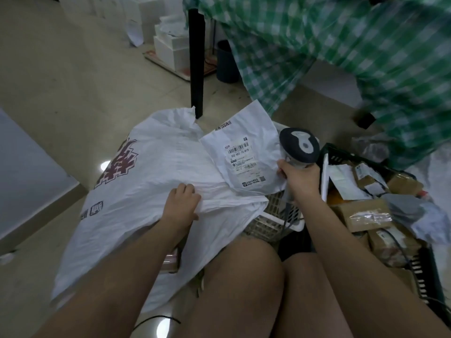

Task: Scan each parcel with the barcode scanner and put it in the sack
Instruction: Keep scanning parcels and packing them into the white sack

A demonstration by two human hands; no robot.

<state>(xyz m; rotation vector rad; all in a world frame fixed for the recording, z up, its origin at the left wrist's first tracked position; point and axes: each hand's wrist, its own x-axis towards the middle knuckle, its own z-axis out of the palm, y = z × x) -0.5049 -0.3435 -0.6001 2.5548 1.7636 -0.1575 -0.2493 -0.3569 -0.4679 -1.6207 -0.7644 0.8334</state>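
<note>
The right hand (301,178) is clamped around the handle of the grey and dark handheld barcode scanner (299,145), and the same grip pinches the right edge of a flat white plastic mailer parcel (246,152). The scanner's rounded head rises just above that hand, immediately right of the parcel. The parcel lies face up with its printed shipping label and barcode showing, resting on the upper right part of the large white woven sack (146,189).

The left hand (181,203) is closed on a fold of the sack's fabric along its near edge, left of and below the parcel; the fingers curl over the cloth. The sack spreads wide to the left of the parcel, with dark red printed characters on its side, and drapes over the person's lap.

Just below the parcel, a white plastic lattice basket (273,220) peeks from under the sack. To the right of the parcel, past the scanner, a black crate (341,154) holds a heap of brown cardboard parcels (366,215) and grey bags. Beyond the parcel stands a black desk leg (196,57), with a green checked cloth (341,45) hanging over the desk to its right.
</note>
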